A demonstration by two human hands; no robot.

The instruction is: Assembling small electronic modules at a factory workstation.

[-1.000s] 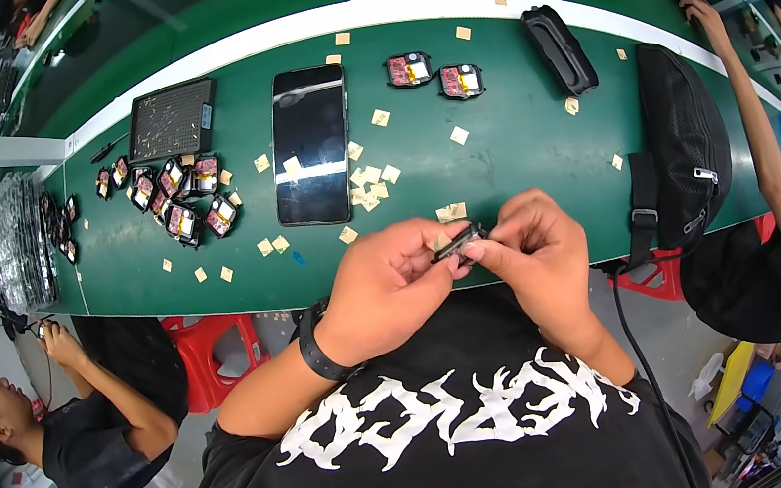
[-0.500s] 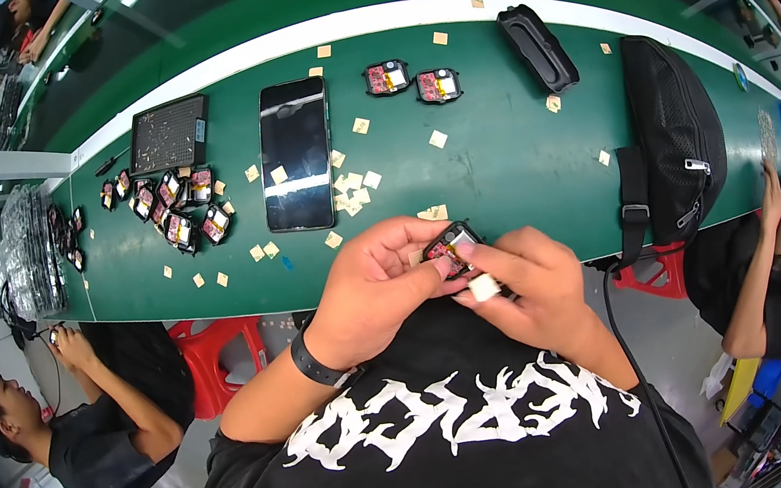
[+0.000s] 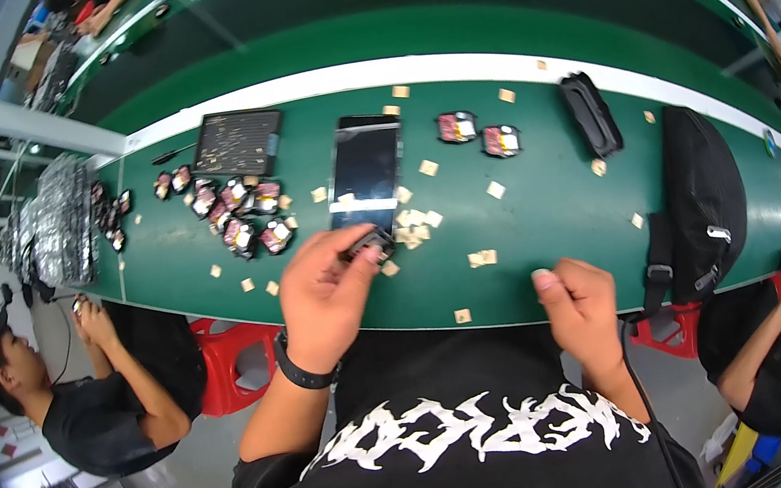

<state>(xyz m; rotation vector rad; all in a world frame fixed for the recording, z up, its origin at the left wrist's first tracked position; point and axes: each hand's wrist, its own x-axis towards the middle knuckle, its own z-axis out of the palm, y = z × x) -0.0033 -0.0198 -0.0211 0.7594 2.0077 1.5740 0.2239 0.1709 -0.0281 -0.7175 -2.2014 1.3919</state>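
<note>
My left hand (image 3: 322, 289), a black band on its wrist, pinches a small black watch case (image 3: 373, 243) between thumb and fingers. It is over the near end of a dark phone (image 3: 366, 162) lying on the green table; the case's inside is mostly hidden and blurred. My right hand (image 3: 581, 307) is by the table's front edge, fingers curled in and thumb pointing up-left; whether anything is inside the curl is hidden. Small cream paper squares (image 3: 414, 231) lie scattered beside the phone, and one square (image 3: 463, 316) sits at the front edge between my hands.
Several open watch cases (image 3: 240, 235) with red boards are heaped left of the phone, near a black tray (image 3: 240, 143). Two more cases (image 3: 501, 140) lie beyond. A black holder (image 3: 590, 116) and black bag (image 3: 705, 210) stand right. Seated co-workers (image 3: 81, 387) flank me.
My hands have come apart. The left one has carried the watch case leftward to the phone; the right has drawn back, and the cream piece at its fingers no longer shows there. The view has shifted.
</note>
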